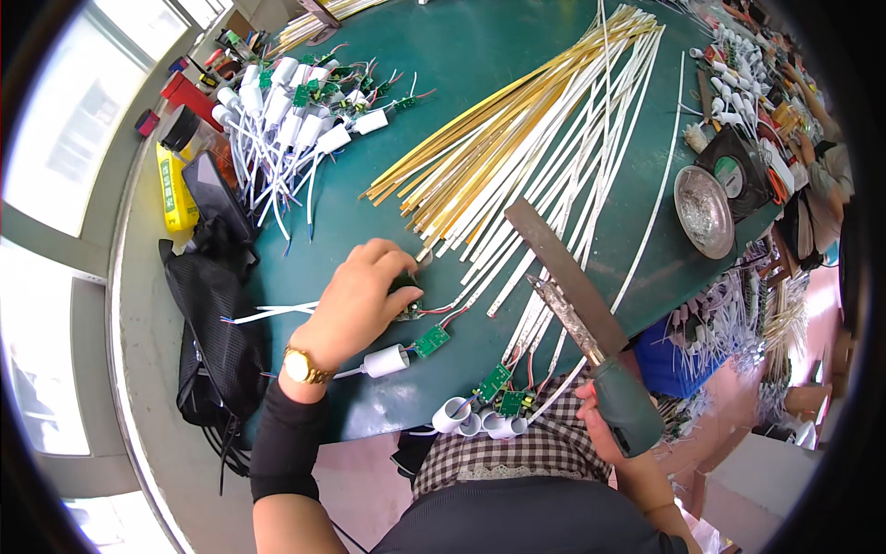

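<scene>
At the left edge of the tabletop [318,208] stands a yellow container [175,192], its contents not visible. Just behind it is a clear jar [210,140] with a dark top; what it holds cannot be made out. A black bag [214,355] lies in front, interior not seen. To its right, white cylindrical housings [277,106] with wires and green boards form a loose pile.

The left hand [365,288] is over the tabletop, fingers curled with a narrow gap at the thumb, against a small circuit board [410,312] at the near end of the strips; whether it is gripped cannot be told. Just nearer lies a white housing [386,361] wired to a green board [431,341]. Open-ended white cups [451,415] sit at the near edge.

The right hand [602,427] has its fingers closed round the green handle of a soldering iron [626,406], tip toward the long white and yellow strips [517,175]. At right, a round metal bowl [704,212] contains greyish material. Below it, a blue bin [678,358] carries white wired parts.
</scene>
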